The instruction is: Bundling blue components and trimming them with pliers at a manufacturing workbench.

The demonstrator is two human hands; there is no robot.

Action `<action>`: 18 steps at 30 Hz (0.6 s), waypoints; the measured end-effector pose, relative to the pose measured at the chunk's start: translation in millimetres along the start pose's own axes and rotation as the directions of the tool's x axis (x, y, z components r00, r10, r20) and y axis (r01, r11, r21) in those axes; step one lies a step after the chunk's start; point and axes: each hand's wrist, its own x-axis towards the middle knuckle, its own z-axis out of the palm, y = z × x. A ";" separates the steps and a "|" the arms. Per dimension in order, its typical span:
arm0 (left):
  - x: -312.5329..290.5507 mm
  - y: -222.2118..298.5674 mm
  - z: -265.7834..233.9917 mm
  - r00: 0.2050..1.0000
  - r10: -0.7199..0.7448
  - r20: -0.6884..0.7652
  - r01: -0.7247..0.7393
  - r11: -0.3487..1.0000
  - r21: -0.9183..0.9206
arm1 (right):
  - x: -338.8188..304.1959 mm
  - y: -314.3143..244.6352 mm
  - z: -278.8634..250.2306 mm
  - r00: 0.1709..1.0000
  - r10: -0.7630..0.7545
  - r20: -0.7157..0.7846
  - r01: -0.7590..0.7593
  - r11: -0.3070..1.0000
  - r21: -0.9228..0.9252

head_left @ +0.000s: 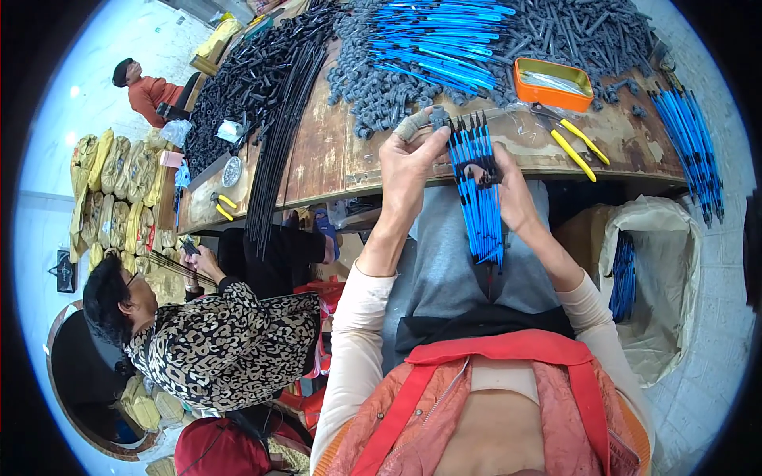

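Between the thumb and taped finger of my left hand (406,168) is a small grey plastic fitting (439,117), pinched at the near edge of the table. My right hand (516,194) is wrapped round the side of a bundle of blue rods (482,218) with thin black tips. This bundle stands over my lap, its tips fanned side by side toward the table. A dark band or clip crosses its middle, too small to make out. The thumb of my left hand lies close to the bundle's upper left tips.
The wooden table (333,151) carries piles of grey fittings (373,87), blue rods (436,40) and black rods (278,143). Yellow-handled pliers (573,155) lie beside an orange tin (556,86). A lined box (655,293) stands right. A co-worker (222,341) sits left.
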 end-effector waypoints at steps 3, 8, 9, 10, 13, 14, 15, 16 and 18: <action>-1.8 7.6 -1.5 0.999 -0.045 0.022 0.046 0.999 -0.019 | -7.3 4.2 1.1 0.987 -0.122 -0.102 0.099 0.972 -0.212; -2.1 5.2 -1.4 0.998 0.057 0.022 -0.061 0.972 0.227 | -8.9 -16.2 -6.5 0.997 -0.060 -0.037 0.049 0.964 -0.260; -3.6 6.0 0.2 0.996 0.086 0.037 -0.093 0.954 0.286 | -8.3 -14.9 -9.5 0.997 -0.064 -0.037 0.052 0.965 -0.258; -4.4 6.4 1.3 0.995 0.088 0.040 -0.095 0.953 0.288 | -6.8 -12.9 -12.1 0.999 -0.047 -0.010 0.042 0.960 -0.278; -4.6 5.8 1.9 0.988 0.133 0.079 -0.153 0.918 0.365 | -6.7 -17.5 -15.7 0.999 -0.030 0.046 0.039 0.976 -0.215; -4.7 5.7 0.2 0.988 0.115 0.099 -0.141 0.936 0.323 | -7.0 -20.2 -16.3 0.997 -0.030 0.076 0.040 0.990 -0.134; -5.0 6.2 -1.3 0.988 0.097 0.121 -0.127 0.952 0.279 | -5.8 -19.6 -18.7 0.997 -0.032 0.073 0.042 0.990 -0.131; -5.8 8.0 -2.7 0.988 0.096 0.124 -0.128 0.951 0.281 | -4.0 -19.0 -21.9 0.994 0.006 0.107 0.010 0.990 -0.144; -7.1 11.9 -5.9 0.982 0.039 0.183 -0.078 0.974 0.212 | -5.5 -20.0 -23.8 0.989 0.043 0.139 -0.021 0.988 -0.156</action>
